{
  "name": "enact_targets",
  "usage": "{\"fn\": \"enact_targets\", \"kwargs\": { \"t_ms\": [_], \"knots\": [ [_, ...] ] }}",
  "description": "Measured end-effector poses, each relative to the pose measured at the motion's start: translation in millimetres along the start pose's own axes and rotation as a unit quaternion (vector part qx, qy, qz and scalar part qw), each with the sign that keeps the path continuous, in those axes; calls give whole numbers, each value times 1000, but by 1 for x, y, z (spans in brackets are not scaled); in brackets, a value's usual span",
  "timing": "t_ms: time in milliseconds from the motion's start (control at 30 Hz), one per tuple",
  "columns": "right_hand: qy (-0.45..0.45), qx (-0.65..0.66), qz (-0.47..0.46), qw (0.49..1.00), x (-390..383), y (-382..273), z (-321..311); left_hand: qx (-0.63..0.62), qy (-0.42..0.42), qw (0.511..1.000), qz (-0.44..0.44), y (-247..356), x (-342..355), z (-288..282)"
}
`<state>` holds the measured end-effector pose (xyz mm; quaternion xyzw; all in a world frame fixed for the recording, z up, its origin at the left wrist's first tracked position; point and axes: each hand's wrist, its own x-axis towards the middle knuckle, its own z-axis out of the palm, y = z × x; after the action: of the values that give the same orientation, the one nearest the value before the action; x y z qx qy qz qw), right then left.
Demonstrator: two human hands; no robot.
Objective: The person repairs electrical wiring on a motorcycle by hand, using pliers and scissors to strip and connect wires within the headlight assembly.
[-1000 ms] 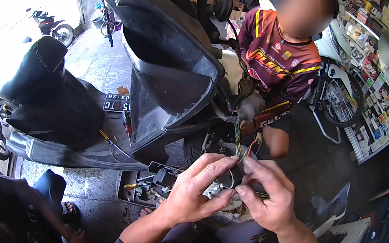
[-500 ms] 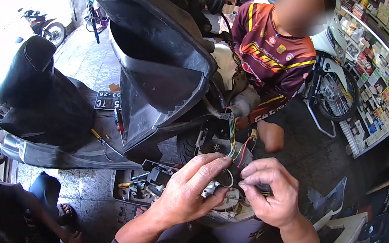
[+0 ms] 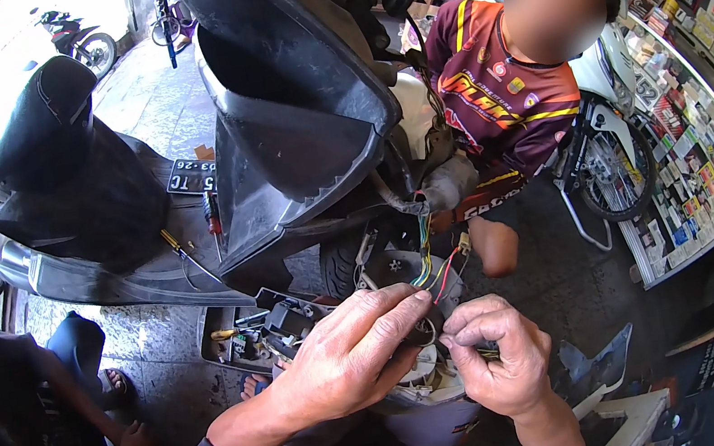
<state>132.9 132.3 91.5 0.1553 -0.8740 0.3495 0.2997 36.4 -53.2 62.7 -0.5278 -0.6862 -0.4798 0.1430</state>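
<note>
Both hands, left and right, pinched on coloured wire bundle just above fingertips; hard tug likely snaps connector.

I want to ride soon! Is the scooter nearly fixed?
Not yet. Done: the black body panels are opened up, exposing the wiring. In hand: the left hand and right hand pinch the coloured wires at a round part whose kind I cannot tell. Left: white panels lie on the floor, and tools sit in the tray.
</note>
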Motion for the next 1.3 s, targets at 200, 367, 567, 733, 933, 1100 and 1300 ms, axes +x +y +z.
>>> {"fn": "enact_targets", "kwargs": {
  "t_ms": [200,367,567,733,933,1100,1300],
  "knots": [
    [20,-11,-38,999,-5,3,3,-23,-7,999,-39,0,-2,5],
    [15,30,88,996,2,-7,-7,-36,-1,998,-46,-2,-3,7],
    [17,-70,-19,997,-8,1,-2,-31,-12,998,-51,6,-3,6],
    [122,118,77,982,-35,-10,21,-112,19,988,-103,17,-11,14],
    [64,280,172,942,-50,-5,15,-9,-14,999,-33,18,-6,19],
    [153,323,239,903,-40,13,-9,-69,-18,990,-125,3,28,22],
    [159,365,256,881,-42,50,-29,92,-137,961,-220,-30,71,63]
  ]
}}
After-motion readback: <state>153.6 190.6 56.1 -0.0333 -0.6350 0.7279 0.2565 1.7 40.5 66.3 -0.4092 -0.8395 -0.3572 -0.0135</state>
